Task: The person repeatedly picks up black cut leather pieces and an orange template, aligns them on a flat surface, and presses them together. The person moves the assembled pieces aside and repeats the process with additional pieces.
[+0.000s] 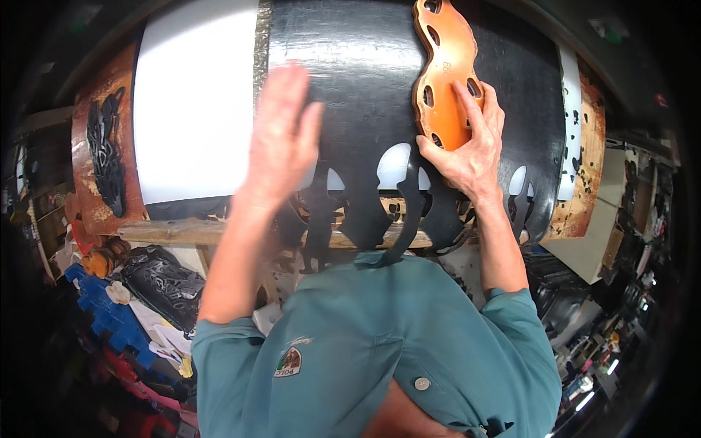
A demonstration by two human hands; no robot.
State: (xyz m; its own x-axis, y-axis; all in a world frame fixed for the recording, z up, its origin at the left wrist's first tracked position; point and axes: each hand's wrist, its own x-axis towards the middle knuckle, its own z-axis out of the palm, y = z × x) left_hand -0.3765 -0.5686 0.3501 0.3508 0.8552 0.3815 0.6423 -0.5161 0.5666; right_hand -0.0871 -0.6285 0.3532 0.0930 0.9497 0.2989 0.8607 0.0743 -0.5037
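Observation:
An orange wavy-edged cutting die (447, 69) with several oval holes lies on a shiny black sheet (343, 87). My right hand (467, 146) grips the die's near end, thumb at its left edge and fingers spread over its face and right edge. Blurred by motion, my left hand (281, 142) is over the seam between the black sheet and a white board (197, 102). Its fingers are stretched out with the thumb apart, and nothing shows in it. Along the near edge of the black sheet, curved cut-outs leave hanging strips (365, 208).
A wooden rail (171, 232) runs along the table's near edge. At the far left lies a pile of black cut scraps (108, 153). Below left are a blue interlocking mat (106, 314) and a black bag-like bundle (162, 281). Black bits dot the board (584, 146) at right.

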